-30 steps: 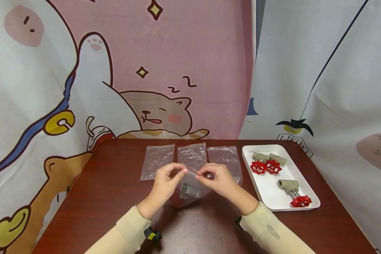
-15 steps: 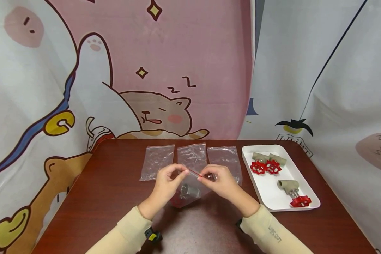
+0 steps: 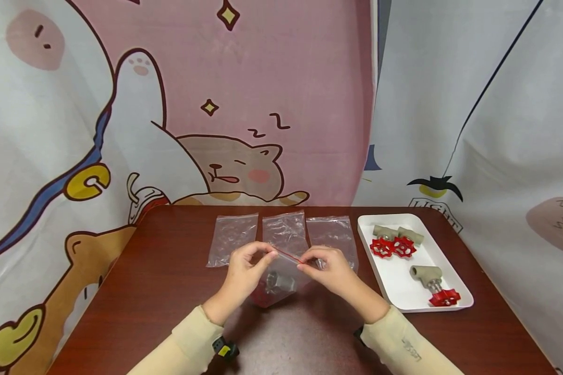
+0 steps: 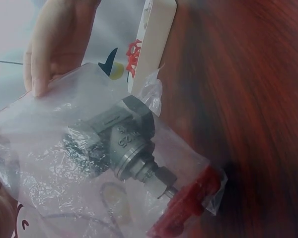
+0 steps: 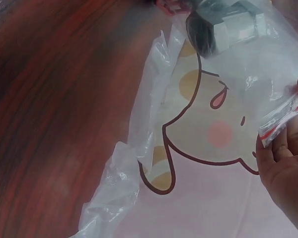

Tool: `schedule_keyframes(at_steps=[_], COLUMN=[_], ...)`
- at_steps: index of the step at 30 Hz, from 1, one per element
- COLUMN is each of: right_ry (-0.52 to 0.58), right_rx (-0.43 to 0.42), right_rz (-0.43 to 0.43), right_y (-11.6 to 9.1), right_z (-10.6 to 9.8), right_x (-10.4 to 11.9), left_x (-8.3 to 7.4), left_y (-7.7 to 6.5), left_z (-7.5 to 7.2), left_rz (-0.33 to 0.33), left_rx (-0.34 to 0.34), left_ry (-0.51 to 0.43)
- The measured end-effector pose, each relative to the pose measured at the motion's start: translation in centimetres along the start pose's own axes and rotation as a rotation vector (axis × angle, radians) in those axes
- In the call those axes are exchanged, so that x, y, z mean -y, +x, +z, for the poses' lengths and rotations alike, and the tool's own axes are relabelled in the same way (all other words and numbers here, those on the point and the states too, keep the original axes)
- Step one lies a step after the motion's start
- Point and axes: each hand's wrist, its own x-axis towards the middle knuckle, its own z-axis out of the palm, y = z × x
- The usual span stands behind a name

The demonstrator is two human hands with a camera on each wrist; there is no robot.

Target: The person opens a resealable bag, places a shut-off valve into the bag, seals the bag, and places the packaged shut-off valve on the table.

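Both hands hold up a clear zip bag [image 4: 35, 148] with a red line along its top edge. My left hand [image 3: 244, 271] pinches the left end of that edge between thumb and fingers. Farther right along the strip, my right hand [image 3: 333, 271] pinches it too. Inside the bag hangs a grey metal valve [image 4: 129, 139], its red handwheel [image 4: 191, 206] down at a bottom corner. The left wrist view shows the valve plainly through the film; in the head view it is partly blurred by the plastic.
Three flat clear zip bags lie in a row at the back: a left one [image 3: 232, 234], a middle one [image 3: 283, 226] and a right one [image 3: 340, 234]. On the right stands a white tray [image 3: 403, 291] with three beige valves [image 3: 427, 273] with red handwheels.
My right hand has slid a little to the right along the bag's top edge, so more of the red line shows between the hands. My left hand stays nearly still.
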Motion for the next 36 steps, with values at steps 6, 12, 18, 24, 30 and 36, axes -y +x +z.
schedule_keyframes(at_steps=[6,12,18,24,30,36], right_ry=[0.003,0.0,-0.025,-0.011,-0.012,-0.03], right_rx=[-0.005,0.0,0.035,0.075,0.071,0.028], right_rz=[0.001,0.012,0.052,0.093,0.065,0.031], right_y=[0.1,0.1,-0.4,-1.0,-1.2,-1.4], right_z=[0.0,0.0,-0.4,-0.9,-1.0,-0.8], right_x=[0.2,0.2,-0.5,-0.8,-1.1,-1.1], left_x=[-2.3,-3.4,-3.2,-2.9,-3.0,-3.1], left_y=[0.1,0.2,0.2,0.2,0.2,0.1], left_z=[-0.1,-0.3,-0.4,-0.4,-0.3,-0.2], left_rz=[0.026,0.014,0.002,0.0,0.015,0.018], left_rx=[0.006,0.013,-0.002,-0.007,-0.011,-0.01], left_ry=[0.009,0.018,0.009,0.006,0.007,0.008])
